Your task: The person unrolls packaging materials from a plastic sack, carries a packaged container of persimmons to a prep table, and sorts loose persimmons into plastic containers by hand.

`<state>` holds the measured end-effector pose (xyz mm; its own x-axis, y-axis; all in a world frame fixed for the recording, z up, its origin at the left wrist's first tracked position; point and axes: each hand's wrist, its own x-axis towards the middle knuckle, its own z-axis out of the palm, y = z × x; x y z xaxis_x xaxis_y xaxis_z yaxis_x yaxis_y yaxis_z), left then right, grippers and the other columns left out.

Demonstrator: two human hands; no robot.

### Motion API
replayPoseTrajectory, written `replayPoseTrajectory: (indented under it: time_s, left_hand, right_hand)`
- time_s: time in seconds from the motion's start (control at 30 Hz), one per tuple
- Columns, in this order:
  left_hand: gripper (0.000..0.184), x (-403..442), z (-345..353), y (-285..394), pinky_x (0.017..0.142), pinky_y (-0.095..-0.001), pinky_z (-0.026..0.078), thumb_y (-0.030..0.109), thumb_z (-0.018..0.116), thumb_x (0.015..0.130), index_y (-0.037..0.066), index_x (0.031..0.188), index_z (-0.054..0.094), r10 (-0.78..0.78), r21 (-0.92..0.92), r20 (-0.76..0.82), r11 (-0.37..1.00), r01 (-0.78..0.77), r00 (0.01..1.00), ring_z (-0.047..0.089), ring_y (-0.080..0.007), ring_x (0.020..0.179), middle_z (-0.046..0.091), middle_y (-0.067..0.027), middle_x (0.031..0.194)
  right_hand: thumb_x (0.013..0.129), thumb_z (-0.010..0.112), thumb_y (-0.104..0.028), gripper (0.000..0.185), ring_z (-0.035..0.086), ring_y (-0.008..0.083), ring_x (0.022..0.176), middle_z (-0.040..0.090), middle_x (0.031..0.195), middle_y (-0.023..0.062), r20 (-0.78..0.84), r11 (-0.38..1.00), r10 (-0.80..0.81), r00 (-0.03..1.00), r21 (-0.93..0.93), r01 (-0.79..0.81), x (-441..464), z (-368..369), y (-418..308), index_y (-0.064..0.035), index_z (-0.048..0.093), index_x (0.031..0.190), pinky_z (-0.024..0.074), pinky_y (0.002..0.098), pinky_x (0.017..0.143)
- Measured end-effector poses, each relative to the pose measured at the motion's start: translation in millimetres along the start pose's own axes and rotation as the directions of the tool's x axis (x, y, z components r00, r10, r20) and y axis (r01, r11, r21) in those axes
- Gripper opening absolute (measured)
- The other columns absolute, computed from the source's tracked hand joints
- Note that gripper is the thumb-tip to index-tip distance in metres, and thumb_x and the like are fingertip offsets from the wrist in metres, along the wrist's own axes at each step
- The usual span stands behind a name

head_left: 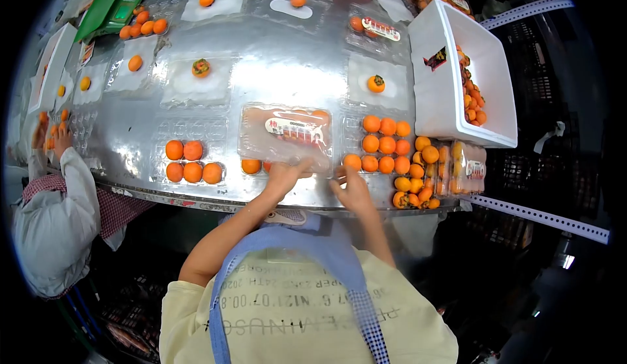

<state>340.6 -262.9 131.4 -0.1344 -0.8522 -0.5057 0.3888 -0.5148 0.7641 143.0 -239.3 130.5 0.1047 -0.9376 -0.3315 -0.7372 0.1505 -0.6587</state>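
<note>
A clear lid (282, 148) with a long printed label (297, 131) lies over the middle of the near tabletop (134, 143), in front of the person. Orange shows faintly through its far side, and at its near edge I can see a fruit (251, 166) peeking out, with a sliver of another next to the person's wrist. The left hand (287, 176) is at that near edge, fingers stretched along it; from here I cannot tell whether they grip it or only touch. The right hand (353, 187) is just beside the lid's near right corner, blurred, its fingers half bent and the thumb apart, nothing visible between them. Close by its fingertips are rows of fruit in the right tray (353, 122), and to the left of the lid another tray (189, 125) carries five fruits, two above three. Past the right tray, loose fruit (416, 185) is heaped against a labelled pack (471, 168), and behind that a white box (428, 106) lies with more fruit inside. Across the tabletop, single fruits sit on pale sheets (176, 86). Over at the left end, a co-worker's hand (62, 140) reaches among a few more fruits.
</note>
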Motion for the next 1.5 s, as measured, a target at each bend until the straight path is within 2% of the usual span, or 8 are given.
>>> replayPoseTrajectory:
  time_s: [0.27,0.57,0.77,1.1,1.3,1.37,1.43,1.5]
  left_hand:
    - [0.035,-1,-1,-2,0.071,-0.0321,0.059,0.008,0.064,0.085,-0.014,0.11,0.051,-0.071,-0.019,-0.017,0.997,0.071,0.997,0.065,-0.0273,0.087,0.059,-0.0201,0.103]
    - [0.035,-5,3,3,0.069,-0.0345,0.06,0.006,0.063,0.084,-0.012,0.11,0.049,-0.102,-0.087,-0.03,0.991,0.099,0.994,0.065,-0.0277,0.081,0.058,-0.0189,0.1]
    - [0.035,-11,6,11,0.068,-0.0336,0.059,0.008,0.062,0.085,-0.012,0.111,0.049,-0.052,-0.06,-0.023,0.997,0.05,0.998,0.066,-0.0296,0.082,0.061,-0.0206,0.098]
    - [0.058,40,23,112,0.081,-0.0327,0.056,0.03,0.059,0.089,-0.016,0.121,0.043,-0.033,-0.096,0.009,0.995,0.034,0.999,0.065,-0.0324,0.095,0.058,-0.0299,0.107]
    - [0.086,131,14,125,0.101,-0.0406,0.042,0.059,0.047,0.088,-0.012,0.135,0.03,-0.076,0.125,0.182,0.991,0.053,0.98,0.04,-0.0356,0.128,0.039,-0.0325,0.131]
    - [0.09,157,0,109,0.106,-0.0428,0.035,0.063,0.043,0.088,-0.011,0.137,0.028,-0.056,0.359,0.192,0.933,-0.017,0.98,0.032,-0.0351,0.132,0.035,-0.0304,0.136]
    - [0.093,161,-3,109,0.11,-0.0447,0.028,0.067,0.041,0.086,-0.009,0.139,0.027,-0.059,0.519,0.196,0.853,-0.052,0.979,0.027,-0.0345,0.135,0.032,-0.0275,0.14]
    - [0.094,160,-8,106,0.11,-0.0455,0.027,0.069,0.04,0.085,-0.007,0.14,0.027,-0.1,0.578,0.203,0.815,-0.037,0.974,0.026,-0.0345,0.136,0.032,-0.0269,0.141]
  right_hand:
    - [0.088,0.06,-0.01,0.027,0.067,0.0214,0.083,0.066,0.093,0.0185,0.026,0.776,0.171,0.985,0.612,-0.151,-1,33,12,0.0066,0.052,0.107,0.0537,0.0297,0.07]
    - [0.089,0.057,-0.007,0.016,0.066,0.021,0.073,0.065,0.086,0.0168,0.131,0.492,0.206,0.97,0.843,-0.218,4,39,13,0.0054,0.052,0.098,0.0562,0.029,0.063]
    - [0.09,0.056,-0.008,0.015,0.065,0.0207,0.066,0.063,0.08,0.0148,0.14,0.578,0.337,0.931,0.75,-0.322,1,59,28,0.0048,0.052,0.097,0.0559,0.0288,0.059]
    - [0.092,0.054,-0.01,0.016,0.063,0.0181,0.064,0.062,0.079,0.013,0.155,0.634,0.229,0.961,0.726,-0.268,-5,57,33,0.004,0.051,0.099,0.0536,0.0284,0.056]
    - [0.092,0.054,-0.012,0.019,0.063,0.0169,0.064,0.062,0.078,0.0117,0.18,0.597,0.221,0.959,0.753,-0.279,-9,58,36,0.0028,0.05,0.103,0.0532,0.0276,0.056]
    - [0.092,0.054,-0.011,0.018,0.063,0.0155,0.065,0.061,0.077,0.0105,0.209,0.633,0.226,0.951,0.711,-0.306,-10,55,35,0.0023,0.051,0.103,0.0531,0.0263,0.057]
    - [0.09,0.056,-0.017,0.022,0.066,0.0219,0.069,0.065,0.077,0.0141,0.223,0.693,0.249,0.942,0.639,-0.334,-10,44,27,0.0016,0.057,0.101,0.054,0.0314,0.062]
    - [0.088,0.058,-0.024,0.027,0.067,0.0288,0.074,0.066,0.081,0.0179,0.139,0.959,0.165,0.976,0.21,-0.192,-7,23,18,0.0005,0.061,0.099,0.0534,0.0361,0.067]
